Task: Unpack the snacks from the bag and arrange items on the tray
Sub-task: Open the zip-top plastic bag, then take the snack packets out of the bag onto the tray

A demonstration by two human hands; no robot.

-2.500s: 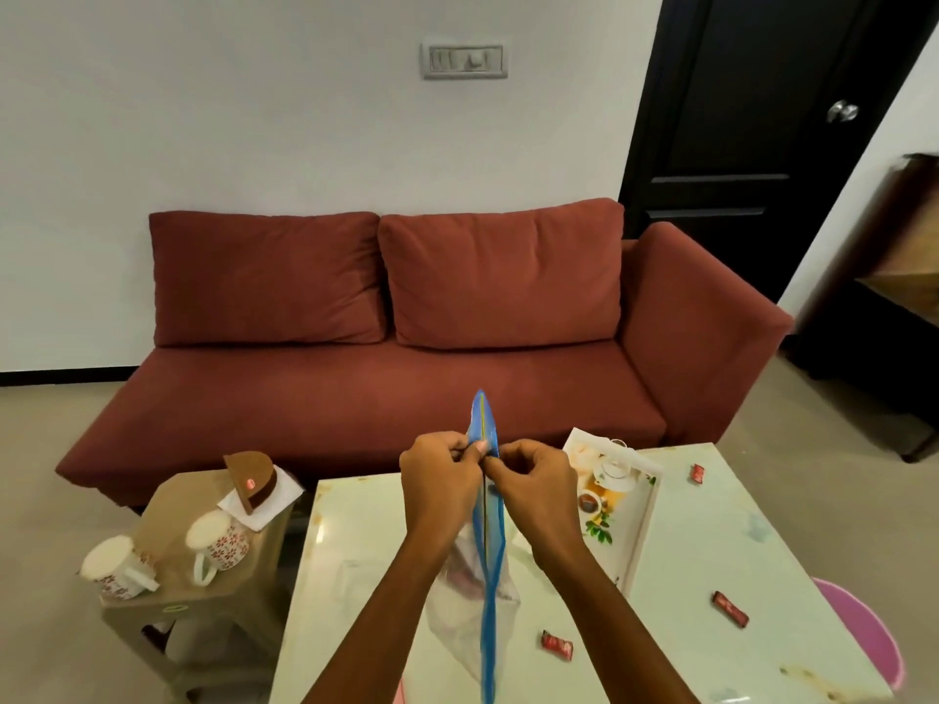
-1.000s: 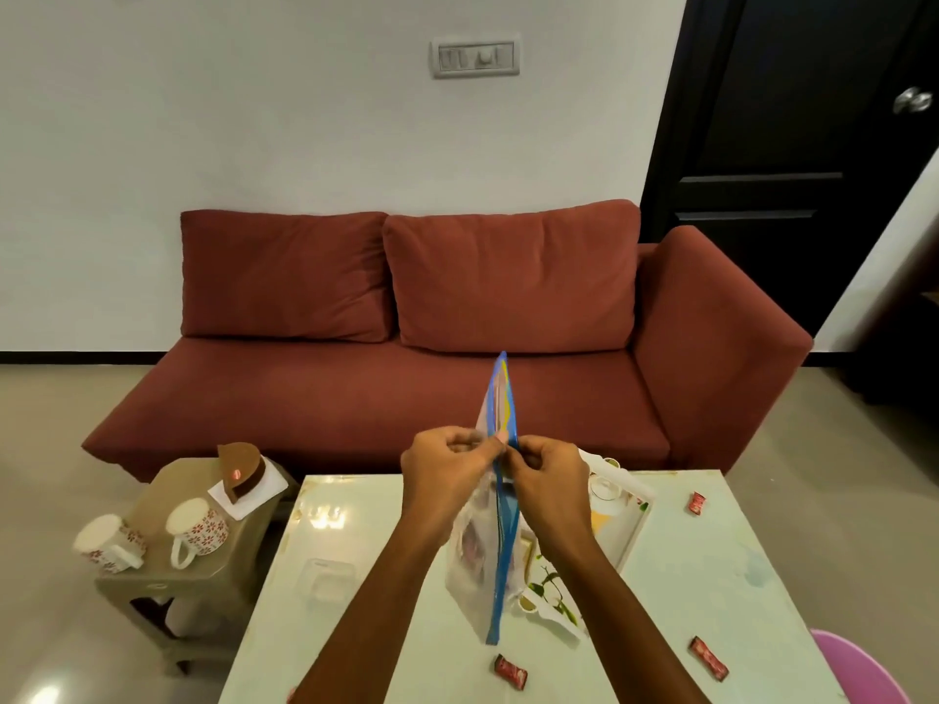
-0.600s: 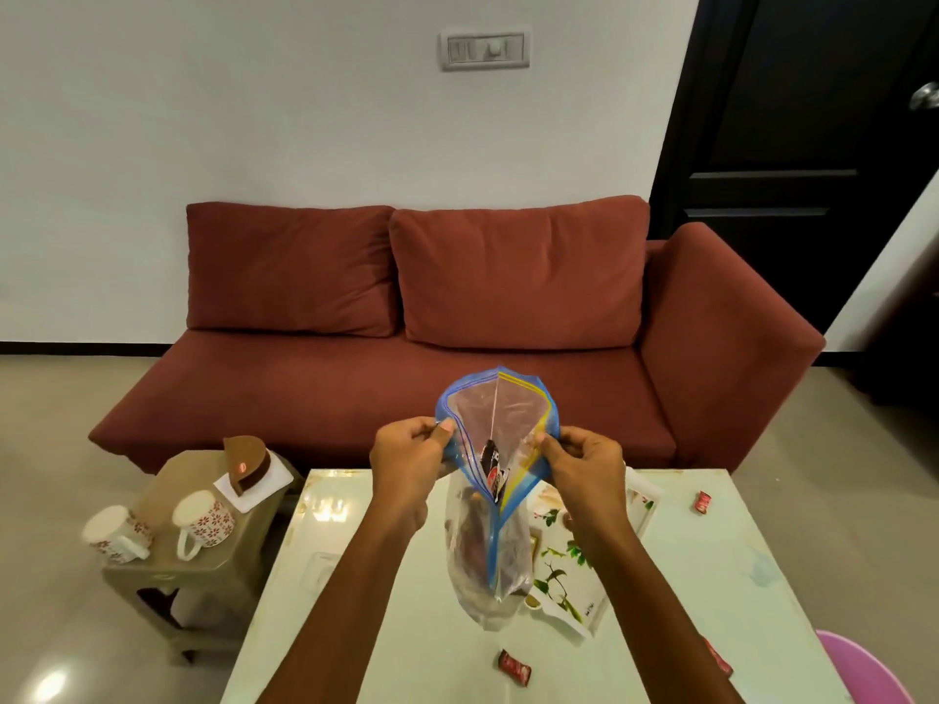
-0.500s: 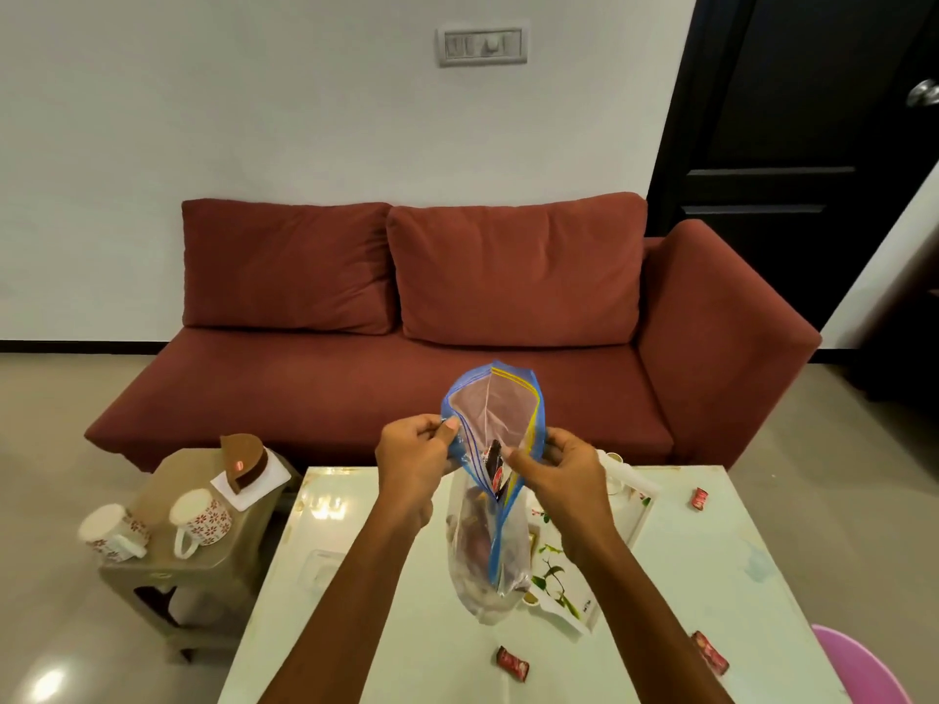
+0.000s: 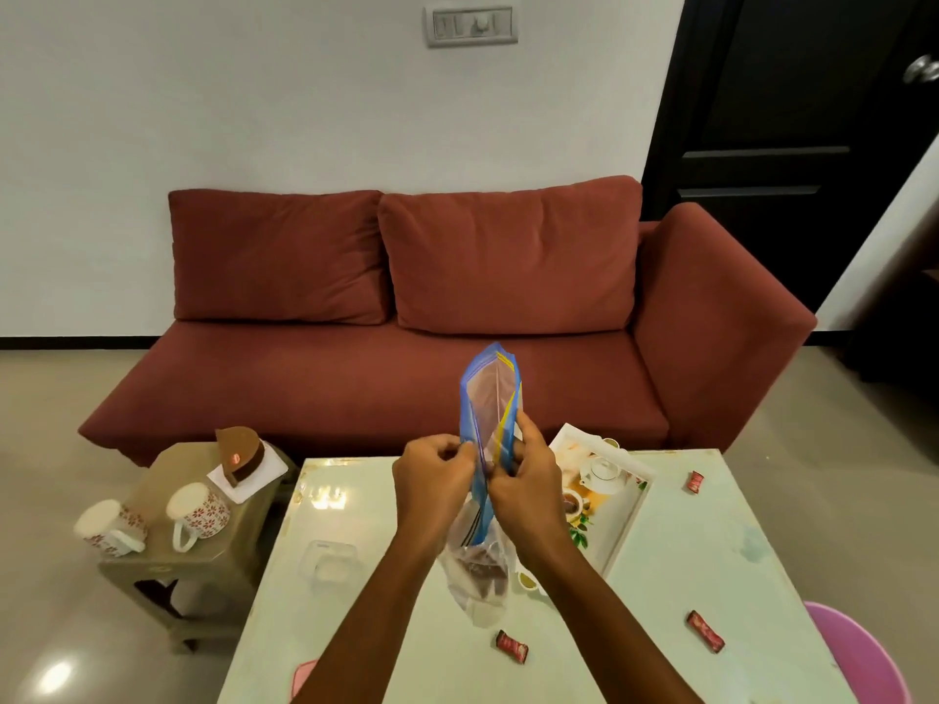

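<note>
One red wrapped snack (image 5: 512, 646) lies toward the table's (image 5: 711, 551) near edge. Above the table's middle, the left hand (image 5: 432, 482) and right hand (image 5: 528, 482) each pinch one lip of the upright clear zip bag (image 5: 490, 398), its mouth slightly parted. The tray (image 5: 630, 525) sits beyond, by the far edge.

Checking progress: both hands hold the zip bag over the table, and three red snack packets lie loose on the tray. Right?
Not quite: the head view shows the three red snack packets on the table, outside the tray. The left hand and right hand do hold the zip bag over the table.
</note>
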